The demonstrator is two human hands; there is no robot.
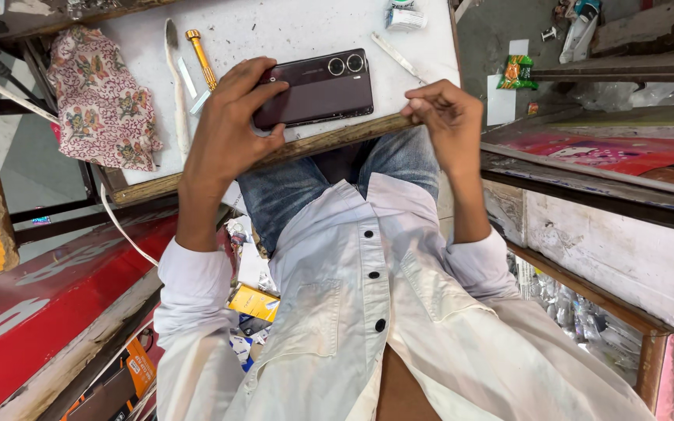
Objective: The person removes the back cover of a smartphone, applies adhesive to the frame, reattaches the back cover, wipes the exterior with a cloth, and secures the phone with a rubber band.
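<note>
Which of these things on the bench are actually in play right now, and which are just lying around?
In hand:
- dark phone, back up, pressed by left hand
- right hand, pinched shut at the table edge; contents hidden

Lying about:
- brass-handled tool
- white spatula
- floral cloth
- thin pale tool
</note>
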